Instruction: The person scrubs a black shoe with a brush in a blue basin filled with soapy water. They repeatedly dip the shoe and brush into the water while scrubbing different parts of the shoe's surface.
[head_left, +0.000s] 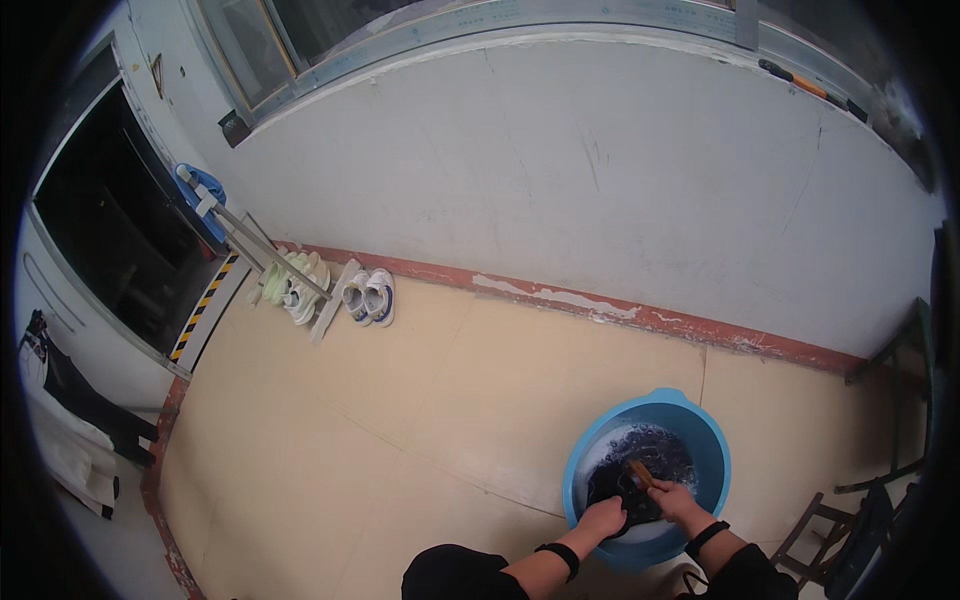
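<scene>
A round blue plastic basin (720, 457) stands on the floor at the lower right, with sudsy water and a wet dark cloth item (607, 480) in it. My left hand (606, 517) grips the near left edge of the dark cloth. In my right hand (671, 500) is a wooden-backed brush (640, 474), its far end over the cloth; its bristles are hidden. Both wrists wear black bands, and both hands are inside the basin's rim.
Several shoes (369, 296) and a metal rack (262, 244) stand by the wall. A wooden stool (814, 532) is right of the basin, below a dark metal frame (892, 472). Clothes (82, 450) hang at the left near a dark doorway (127, 217).
</scene>
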